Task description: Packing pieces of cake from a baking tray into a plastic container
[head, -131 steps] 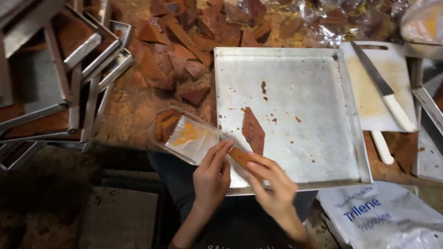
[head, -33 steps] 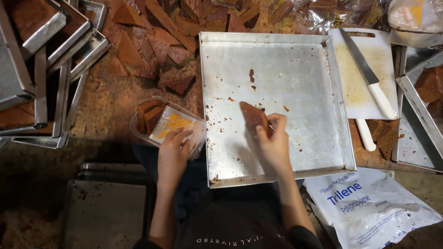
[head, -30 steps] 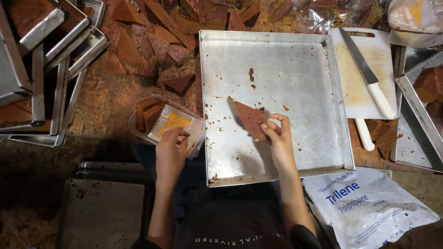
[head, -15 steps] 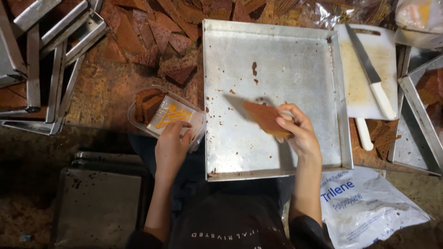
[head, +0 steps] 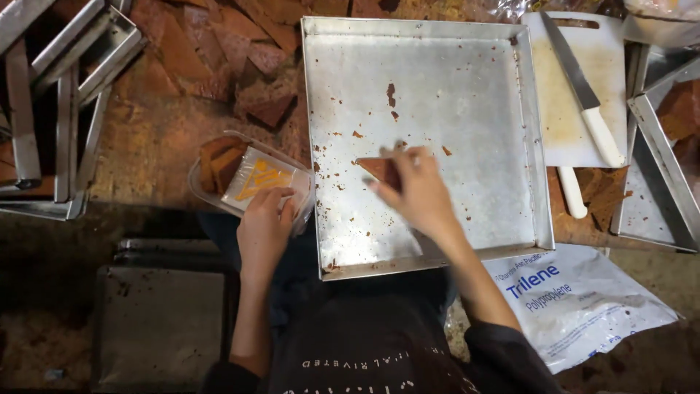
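A flat brown triangular slab point(head: 380, 169) is pinched in the right hand point(head: 415, 191) over a square metal tray point(head: 467, 95); the left hand point(head: 264, 228) grips a clear plastic packet point(head: 255, 179).

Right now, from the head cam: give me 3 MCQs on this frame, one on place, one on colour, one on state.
1. Where does the knife lie?
A. on the white cutting board
B. inside the big metal tray
C. on the plastic bag

2. What colour is the knife's handle?
A. black
B. white
C. red

3. What is the right hand doing?
A. resting flat and empty on the floor
B. holding a brown triangular piece over the tray
C. gripping the knife

Key:
1 A, the knife sits diagonally on the white cutting board, to the right of the big metal tray.
2 B, the handle is white below the grey blade.
3 B, the fingers close on a brown triangular piece above the tray, while the left hand rests on the clear plastic container.
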